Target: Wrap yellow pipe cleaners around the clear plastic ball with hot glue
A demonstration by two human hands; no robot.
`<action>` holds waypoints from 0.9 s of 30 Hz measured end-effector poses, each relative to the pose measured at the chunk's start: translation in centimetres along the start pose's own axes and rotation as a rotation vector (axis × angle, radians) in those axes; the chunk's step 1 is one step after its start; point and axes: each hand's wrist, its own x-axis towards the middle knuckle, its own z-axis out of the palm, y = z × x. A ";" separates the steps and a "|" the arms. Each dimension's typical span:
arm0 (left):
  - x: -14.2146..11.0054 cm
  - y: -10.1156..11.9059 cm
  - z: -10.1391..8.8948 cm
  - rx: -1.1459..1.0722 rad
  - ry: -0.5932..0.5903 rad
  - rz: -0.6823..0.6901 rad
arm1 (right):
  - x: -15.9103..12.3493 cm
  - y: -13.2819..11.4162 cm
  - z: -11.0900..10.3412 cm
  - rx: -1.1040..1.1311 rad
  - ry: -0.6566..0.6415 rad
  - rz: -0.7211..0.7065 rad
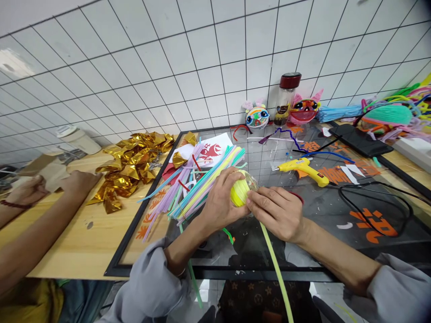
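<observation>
A clear, rounded plastic ball [239,194], partly covered by rows of bright yellow pipe cleaner, sits above the glass panel. My left hand [215,202] is closed around its left side, thumb below and fingers over the top. With fingertips pressed to the ball's right side, my right hand [281,213] pinches a pale yellow pipe cleaner [275,264], whose long tail hangs down past the panel's front edge. My fingers hide the exact spot where strand and ball meet. Just left of my left hand lies a bundle of pastel pipe cleaners [198,186].
Right of my hands lies a yellow glue gun [303,169] with a looping black cord [409,211]. Behind stand two decorated animal faces [257,117], a lidded bottle [284,101] and a black phone [362,140]. Left are gold foil pieces [134,163] and another person's hands [79,181].
</observation>
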 end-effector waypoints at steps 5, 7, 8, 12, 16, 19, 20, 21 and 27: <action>-0.2 -0.1 0.2 -0.002 0.027 0.014 | -0.1 0.0 0.0 0.019 -0.031 -0.016; -0.2 -0.1 0.2 -0.004 0.028 0.012 | 0.0 0.1 -0.1 0.025 -0.026 -0.017; -0.2 -0.1 0.1 -0.004 0.021 0.012 | 0.0 0.2 -0.2 0.025 -0.019 -0.013; -0.2 0.0 -0.1 0.012 -0.048 -0.013 | 0.1 0.2 -0.3 0.021 -0.032 -0.027; 0.0 0.2 -0.4 0.017 -0.089 -0.050 | 0.2 0.2 -0.3 0.009 -0.022 -0.020; 0.0 0.3 -0.5 0.007 -0.093 -0.056 | 0.2 0.2 -0.3 0.001 -0.027 -0.027; 0.0 0.3 -0.5 0.006 -0.092 -0.051 | 0.2 0.2 -0.3 0.000 -0.026 -0.026; 0.1 0.3 -0.5 0.007 -0.087 -0.044 | 0.2 0.2 -0.3 -0.001 -0.023 -0.024; 0.0 0.1 -0.4 0.007 -0.072 -0.026 | 0.0 0.1 -0.1 0.006 -0.018 -0.013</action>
